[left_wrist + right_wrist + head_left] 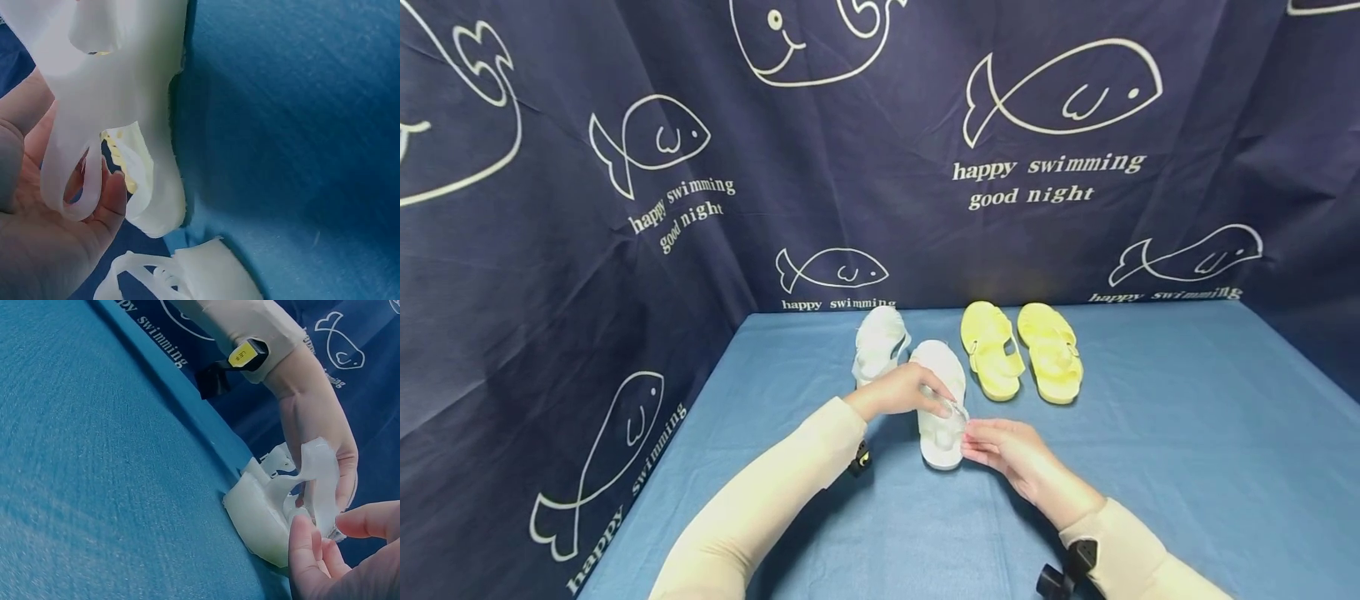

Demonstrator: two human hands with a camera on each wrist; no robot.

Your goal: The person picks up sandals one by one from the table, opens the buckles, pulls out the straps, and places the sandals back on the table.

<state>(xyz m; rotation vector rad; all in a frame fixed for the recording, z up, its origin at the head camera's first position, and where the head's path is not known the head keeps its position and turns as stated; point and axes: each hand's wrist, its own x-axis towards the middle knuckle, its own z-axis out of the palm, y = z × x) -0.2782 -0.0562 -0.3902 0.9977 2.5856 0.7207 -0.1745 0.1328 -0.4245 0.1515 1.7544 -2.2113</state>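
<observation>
While the nearer white sandal [943, 437] lay on the surface [880, 517], my left grip [906, 392] and right grip [1006, 450] both pinched its strap [325, 494]; judged light and pliable, it was best held there.

White lettering on the dark navy fabric curtain [917, 200] reads "happy swimming" and "good night" beneath white outline fish [1078, 90]; the lower repeats show just "happy swimming". A yellow rectangular label [243, 354] on the small black device [214, 381] at the cream left sleeve [269, 325] bears lettering too small to read.
</observation>
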